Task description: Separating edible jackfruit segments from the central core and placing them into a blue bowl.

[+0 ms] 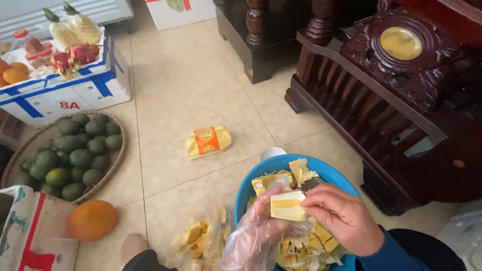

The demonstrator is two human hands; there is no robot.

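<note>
Over the floor, head view: a person sits low above a blue bowl (251, 188) heaped with yellow fruit scraps (301, 248).
Left hand (256, 231): in a clear plastic glove, fingers curled up under a pale yellow fruit piece (287, 206), cradling it from below.
Right hand (341, 218): bare, thumb and fingers pinching the same piece at its right end; a dark edge, perhaps a blade, shows just behind it, too hidden to be sure.
Fruit piece: held between both hands, just above the bowl's scraps.
Beside bowl: a clear bag (203, 241) of yellow bits on the tiles, left of the bowl.
Further left: an orange (92, 220), a woven tray (119, 155) of green fruit, a white foam box (75, 95) with pineapples and dragon fruit.
Mid floor: a yellow-orange packet (208, 141), lying alone.
Right: dark carved wooden furniture (396, 90).
Risk: the glove looks loose and slick, so the piece could slip and fall among the scraps; if a blade is there, the bare fingers sit close to it.
</note>
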